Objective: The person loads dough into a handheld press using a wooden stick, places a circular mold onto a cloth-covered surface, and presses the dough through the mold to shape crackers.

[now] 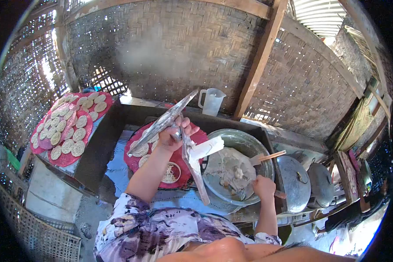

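Observation:
My left hand (174, 134) is closed around a hand press (192, 163) with two long, dough-smeared arms and a whitish cylinder, held tilted above the tray. Under it, a round red tray (133, 163) carries pale lacy dough rounds (140, 149) and a small ring with dough strands (171, 173). To the right, a large metal basin (244, 136) contains pale dough (227, 170). My right hand (264, 187) is closed at the basin's right rim on a wooden-handled tool (280, 194), whose working end I cannot make out. A flat spatula (266, 157) leans in the basin.
Red trays with many lacy rounds (67, 126) stand at the left. A translucent pitcher (213, 101) stands behind the basin. Lidded metal pots (294, 178) are at the right. A dark wooden frame edge (100, 148) surrounds the work area, with a woven wall (161, 52) behind.

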Demonstrator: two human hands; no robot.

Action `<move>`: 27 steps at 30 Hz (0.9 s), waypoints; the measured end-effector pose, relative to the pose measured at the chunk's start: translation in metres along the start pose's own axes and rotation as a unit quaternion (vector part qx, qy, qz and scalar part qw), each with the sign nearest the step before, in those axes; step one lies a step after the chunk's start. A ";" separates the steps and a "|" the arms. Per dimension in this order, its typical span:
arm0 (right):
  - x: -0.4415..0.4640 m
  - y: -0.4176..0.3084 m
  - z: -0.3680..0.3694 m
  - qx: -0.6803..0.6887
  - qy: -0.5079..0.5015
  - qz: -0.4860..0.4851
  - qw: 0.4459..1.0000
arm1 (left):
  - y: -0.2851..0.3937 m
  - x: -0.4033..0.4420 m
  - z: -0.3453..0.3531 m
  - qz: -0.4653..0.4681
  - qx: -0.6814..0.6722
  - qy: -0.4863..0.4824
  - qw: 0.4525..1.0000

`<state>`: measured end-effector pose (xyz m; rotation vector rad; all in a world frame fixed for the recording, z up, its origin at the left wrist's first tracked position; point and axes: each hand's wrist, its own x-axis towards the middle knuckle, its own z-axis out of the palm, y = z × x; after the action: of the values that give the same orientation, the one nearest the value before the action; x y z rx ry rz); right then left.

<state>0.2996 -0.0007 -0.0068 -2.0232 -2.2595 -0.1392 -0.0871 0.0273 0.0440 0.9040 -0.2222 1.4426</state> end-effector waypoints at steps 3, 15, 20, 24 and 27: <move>0.011 -0.011 0.019 -0.103 -0.059 0.011 0.993 | 0.002 -0.004 0.013 0.024 -0.056 -0.012 0.998; -0.049 -0.196 -0.065 0.832 -0.433 -0.116 0.328 | -0.004 -0.007 0.045 0.092 -0.001 -0.031 0.995; -0.038 -0.199 -0.066 0.857 -0.465 -0.165 0.151 | 0.024 -0.035 0.067 -0.045 0.261 0.204 0.942; -0.022 -0.180 -0.097 0.818 -0.345 -0.217 0.405 | 0.058 -0.079 0.046 -0.042 0.638 -0.049 0.767; -0.019 -0.202 -0.126 0.781 -0.265 -0.228 0.517 | 0.066 -0.092 0.057 -0.022 0.817 -0.134 0.561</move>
<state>0.1032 -0.0592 0.1155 -0.3796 -1.5257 1.8780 -0.1410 -0.0869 0.0497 2.5839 1.1802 1.1307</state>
